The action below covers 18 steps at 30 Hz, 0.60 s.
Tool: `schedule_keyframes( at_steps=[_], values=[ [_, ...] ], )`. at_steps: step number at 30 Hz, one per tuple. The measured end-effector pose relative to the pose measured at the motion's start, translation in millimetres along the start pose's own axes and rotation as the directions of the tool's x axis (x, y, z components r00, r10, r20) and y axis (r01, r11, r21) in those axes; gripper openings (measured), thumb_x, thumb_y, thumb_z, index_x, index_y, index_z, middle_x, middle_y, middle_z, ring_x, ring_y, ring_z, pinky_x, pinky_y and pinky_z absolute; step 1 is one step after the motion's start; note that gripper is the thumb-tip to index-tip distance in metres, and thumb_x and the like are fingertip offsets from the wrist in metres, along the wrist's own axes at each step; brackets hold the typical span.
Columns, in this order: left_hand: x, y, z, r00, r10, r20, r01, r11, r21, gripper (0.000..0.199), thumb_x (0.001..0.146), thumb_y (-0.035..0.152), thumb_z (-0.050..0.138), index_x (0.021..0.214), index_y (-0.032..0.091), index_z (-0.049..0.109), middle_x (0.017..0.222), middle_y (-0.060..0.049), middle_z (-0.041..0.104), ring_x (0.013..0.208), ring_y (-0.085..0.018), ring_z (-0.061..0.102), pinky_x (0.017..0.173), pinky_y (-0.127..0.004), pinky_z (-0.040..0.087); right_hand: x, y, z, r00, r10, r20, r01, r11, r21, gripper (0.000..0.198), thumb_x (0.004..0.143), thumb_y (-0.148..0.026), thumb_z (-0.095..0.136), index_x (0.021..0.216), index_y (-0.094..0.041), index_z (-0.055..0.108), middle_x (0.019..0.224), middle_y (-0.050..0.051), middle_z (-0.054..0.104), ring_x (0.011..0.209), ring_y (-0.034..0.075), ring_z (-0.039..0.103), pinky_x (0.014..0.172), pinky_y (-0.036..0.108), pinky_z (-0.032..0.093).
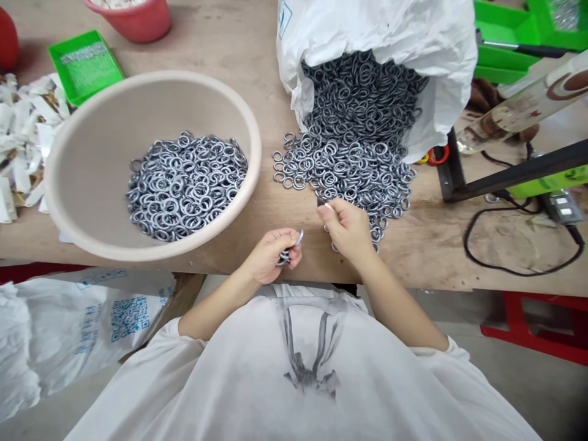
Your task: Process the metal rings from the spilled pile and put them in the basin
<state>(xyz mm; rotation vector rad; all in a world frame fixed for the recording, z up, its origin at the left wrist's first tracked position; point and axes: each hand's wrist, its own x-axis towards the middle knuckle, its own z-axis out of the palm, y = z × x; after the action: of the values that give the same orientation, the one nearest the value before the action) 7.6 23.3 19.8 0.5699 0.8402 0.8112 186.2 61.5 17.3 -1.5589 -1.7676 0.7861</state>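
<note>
My left hand (269,254) is closed around a few grey metal rings (299,237), one of them pinched upright at the fingertips. To its right, my right hand (351,229) is shut on a small dark tool (321,201); only its tip shows, so its kind is unclear. That hand is over the near edge of a loose pile of rings (349,162). The pile spills from the mouth of a white sack (376,30) lying on its side. Left of my hands stands a large beige basin (253,141) with many similar rings (188,190) inside.
On the wooden table (239,43) are a green tray (113,64), a red bowl (147,21) and white pieces (22,135) at left. A black metal frame (514,171) and a black cable (468,239) are at right. A red stool (514,331) stands below.
</note>
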Motion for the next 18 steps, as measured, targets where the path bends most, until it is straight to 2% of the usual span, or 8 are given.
schedule_keyframes(
  at_steps=[2,4,6,7,10,12,15,18],
  values=[
    [1.8,-0.9,-1.2,0.999,0.023,-0.038,-0.023,1.0,-0.008,0.034,0.071,0.04,0.076,0.062,0.016,0.053,0.051,0.004,0.047,0.043,-0.008,0.048,0.043,-0.021,0.035,-6.6,-8.7,2.4,0.989,-0.053,0.135,0.025,0.98,0.198,0.037,0.086,-0.059,0.063,0.09,-0.022,0.064,0.073,0.0,0.064,0.067,0.017,0.058,0.065,0.028,0.041],
    [4.2,-2.1,-2.7,0.998,0.034,-0.057,-0.034,0.999,0.001,0.033,0.07,0.041,0.076,0.064,0.016,0.055,0.053,0.004,0.049,0.044,-0.008,0.049,0.043,-0.021,0.037,-12.6,-17.9,7.2,0.95,-0.077,0.302,-0.044,0.927,0.373,0.04,0.082,-0.058,0.07,0.102,-0.024,0.062,0.076,-0.001,0.068,0.066,0.017,0.062,0.065,0.029,0.045],
    [5.5,-3.6,-4.2,0.998,0.033,-0.061,-0.033,0.999,0.01,0.032,0.07,0.041,0.076,0.064,0.016,0.055,0.053,0.003,0.05,0.044,-0.008,0.049,0.043,-0.021,0.038,-10.5,-22.2,11.9,0.915,-0.059,0.399,-0.129,0.894,0.428,0.036,0.084,-0.056,0.068,0.099,-0.024,0.061,0.071,-0.002,0.067,0.061,0.017,0.061,0.063,0.029,0.045],
    [5.5,-4.3,-5.2,0.998,0.025,-0.065,-0.024,1.0,0.011,0.032,0.07,0.04,0.076,0.065,0.016,0.056,0.053,0.003,0.05,0.044,-0.008,0.048,0.043,-0.021,0.037,-5.0,-21.8,13.6,0.919,-0.041,0.392,-0.135,0.902,0.411,0.033,0.086,-0.055,0.065,0.091,-0.023,0.061,0.067,-0.002,0.065,0.059,0.017,0.059,0.061,0.029,0.043],
    [3.7,-5.3,-8.7,0.997,0.0,-0.083,0.001,1.0,0.01,0.028,0.071,0.039,0.074,0.067,0.015,0.059,0.053,0.003,0.05,0.044,-0.008,0.048,0.043,-0.02,0.036,26.0,-14.2,16.5,0.978,-0.023,0.207,-0.013,0.985,0.17,0.035,0.091,-0.049,0.056,0.07,-0.021,0.057,0.064,0.0,0.059,0.062,0.016,0.053,0.062,0.029,0.037],
    [2.1,-5.0,-11.1,0.996,-0.002,-0.091,0.002,1.0,0.009,0.026,0.071,0.038,0.073,0.07,0.015,0.061,0.054,0.003,0.052,0.045,-0.008,0.05,0.044,-0.02,0.037,50.3,-8.8,18.3,0.985,-0.06,0.161,0.078,0.991,-0.106,0.023,0.091,-0.04,0.058,0.081,-0.02,0.066,0.077,0.003,0.067,0.073,0.02,0.059,0.069,0.031,0.039],
    [0.5,-4.1,-13.3,0.996,0.006,-0.091,-0.005,1.0,0.007,0.024,0.069,0.034,0.073,0.082,0.014,0.066,0.057,0.003,0.056,0.046,-0.009,0.051,0.045,-0.02,0.038,76.4,-6.8,23.2,0.984,-0.066,0.163,0.13,0.898,-0.421,0.027,0.091,-0.032,0.061,0.115,-0.022,0.069,0.115,0.01,0.071,0.096,0.027,0.064,0.078,0.034,0.043],
    [-0.4,-3.9,-14.9,0.995,0.004,-0.099,-0.005,1.0,-0.01,0.031,0.068,0.029,0.07,0.097,0.017,0.068,0.062,0.002,0.061,0.048,-0.009,0.054,0.046,-0.02,0.04,86.8,-8.5,29.4,0.985,-0.007,0.17,0.107,0.803,-0.587,0.034,0.093,-0.032,0.06,0.125,-0.023,0.066,0.124,0.013,0.069,0.099,0.03,0.066,0.077,0.036,0.045]
  ],
)
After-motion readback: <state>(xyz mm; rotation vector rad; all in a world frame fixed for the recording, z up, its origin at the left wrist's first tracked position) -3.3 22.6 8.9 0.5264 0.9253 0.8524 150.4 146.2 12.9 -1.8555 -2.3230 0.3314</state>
